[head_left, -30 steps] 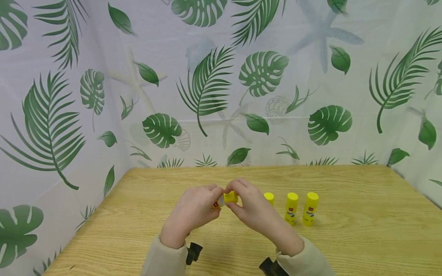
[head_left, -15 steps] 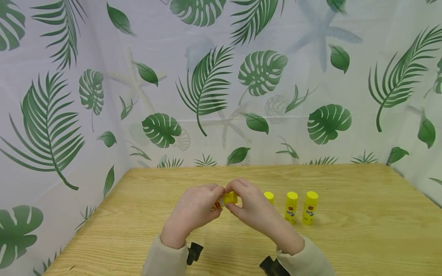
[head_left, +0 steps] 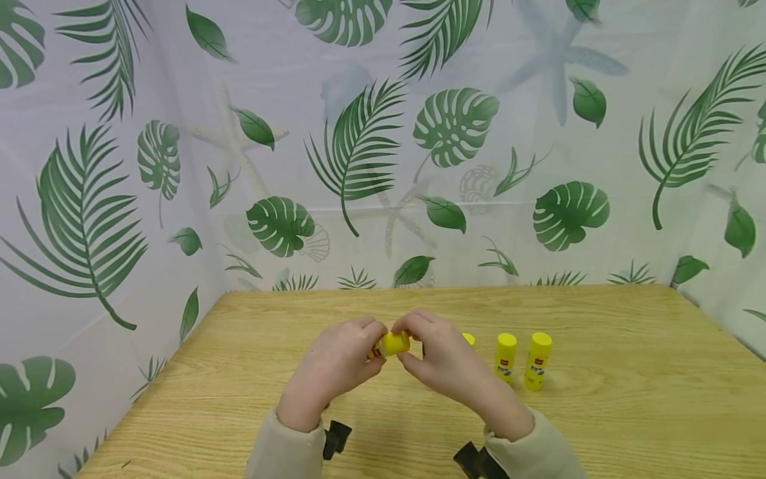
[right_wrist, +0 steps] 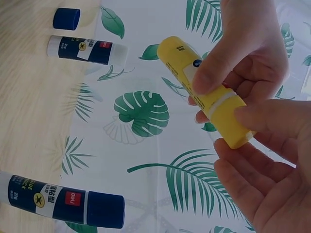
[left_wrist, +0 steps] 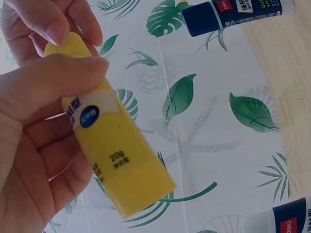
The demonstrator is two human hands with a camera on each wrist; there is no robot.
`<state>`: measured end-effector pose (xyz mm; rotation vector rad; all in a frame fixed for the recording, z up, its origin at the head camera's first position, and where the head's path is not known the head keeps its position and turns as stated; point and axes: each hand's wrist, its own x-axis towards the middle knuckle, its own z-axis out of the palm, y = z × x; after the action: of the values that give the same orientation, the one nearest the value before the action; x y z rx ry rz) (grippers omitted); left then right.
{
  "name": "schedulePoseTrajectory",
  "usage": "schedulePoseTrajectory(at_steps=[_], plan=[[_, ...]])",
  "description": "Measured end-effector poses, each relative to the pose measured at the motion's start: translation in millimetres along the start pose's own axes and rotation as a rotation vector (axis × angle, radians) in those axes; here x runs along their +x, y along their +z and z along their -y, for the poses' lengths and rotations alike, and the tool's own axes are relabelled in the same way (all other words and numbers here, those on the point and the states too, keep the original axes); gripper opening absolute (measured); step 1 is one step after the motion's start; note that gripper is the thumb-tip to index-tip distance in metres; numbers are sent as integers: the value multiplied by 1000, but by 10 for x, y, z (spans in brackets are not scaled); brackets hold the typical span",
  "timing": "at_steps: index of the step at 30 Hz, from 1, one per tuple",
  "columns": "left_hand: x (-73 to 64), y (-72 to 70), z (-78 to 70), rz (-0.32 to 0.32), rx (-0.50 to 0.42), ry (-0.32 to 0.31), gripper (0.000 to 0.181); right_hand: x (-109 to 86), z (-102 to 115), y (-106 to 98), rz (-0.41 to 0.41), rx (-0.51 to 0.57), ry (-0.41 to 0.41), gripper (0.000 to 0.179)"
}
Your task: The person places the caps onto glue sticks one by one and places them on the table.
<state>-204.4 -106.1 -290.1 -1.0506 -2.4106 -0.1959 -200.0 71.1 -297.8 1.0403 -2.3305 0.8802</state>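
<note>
A yellow glue stick (head_left: pixel 389 344) lies tilted between my two hands. My left hand (head_left: pixel 335 359) grips its labelled body, thumb along the near side in the left wrist view. My right hand (head_left: pixel 445 362) loosely pinches the yellow cap (right_wrist: pixel 231 124) with thumb and fingertips. A thin pale ring shows between the cap and the body. Beyond my right hand stand yellow glue sticks (head_left: pixel 536 362), one of them mostly hidden by that hand.
Navy glue sticks stand behind the hands: one has a navy cap (right_wrist: pixel 105 209), another a bare pale end (right_wrist: pixel 117 54). A loose navy cap (right_wrist: pixel 66 18) sits beside the latter. The wooden table (head_left: pixel 628 372) backs onto a leaf-print cloth (head_left: pixel 383 253).
The cap has moved against the glue stick's body, and the wider white gap seen a second ago has narrowed. My right hand has shifted slightly right, its thumb and fingertip further apart.
</note>
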Motion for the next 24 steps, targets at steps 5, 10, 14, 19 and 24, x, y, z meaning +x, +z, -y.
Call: schedulePoseTrajectory(at_steps=[5,10,14,19,24], plan=[[0,4,4,-11,-7,3,20,3,7,-2,3,9,11,24],[1,-7,-4,-4,9,-1,21,1,28,-11,10,12,30,25],[2,-16,-11,7,11,-3,22,-1,37,-14,7,3,40,25],[5,-16,-14,-18,39,25,22,0,39,-16,1,4,44,24],[10,-13,-19,-62,90,63,21,1,40,-23,5,21,51,22]])
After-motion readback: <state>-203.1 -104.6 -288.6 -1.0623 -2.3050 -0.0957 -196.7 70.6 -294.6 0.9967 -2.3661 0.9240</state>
